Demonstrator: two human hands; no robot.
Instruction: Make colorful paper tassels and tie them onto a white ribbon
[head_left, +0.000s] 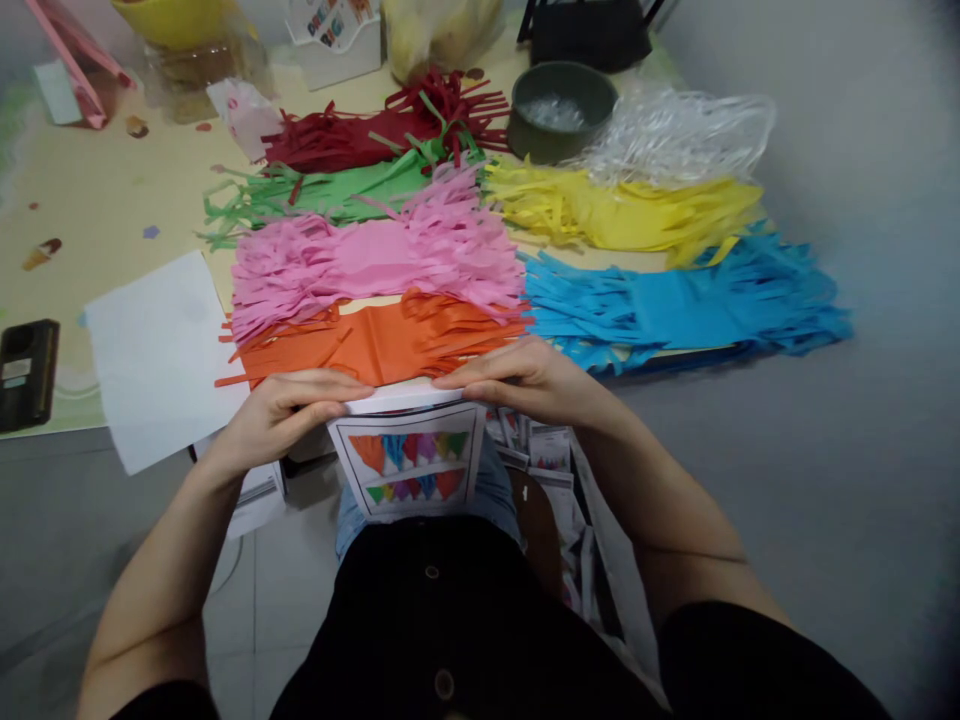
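A white printed card with pictures of colourful tassel garlands hangs at the table's front edge, above my lap. Its upper edge is bent over into a white strip. My left hand pinches the left end of that strip, thumb below and fingers on top. At the right end my right hand grips it the same way. Just beyond my fingers lies a bundle of orange tissue tassels. Behind it are pink tassels, green tassels and dark red tassels.
To the right lie blue tassels, yellow tassels, clear plastic bags and a dark round bowl. A white sheet and a phone are at left. Several printed packets sit below, right of my lap.
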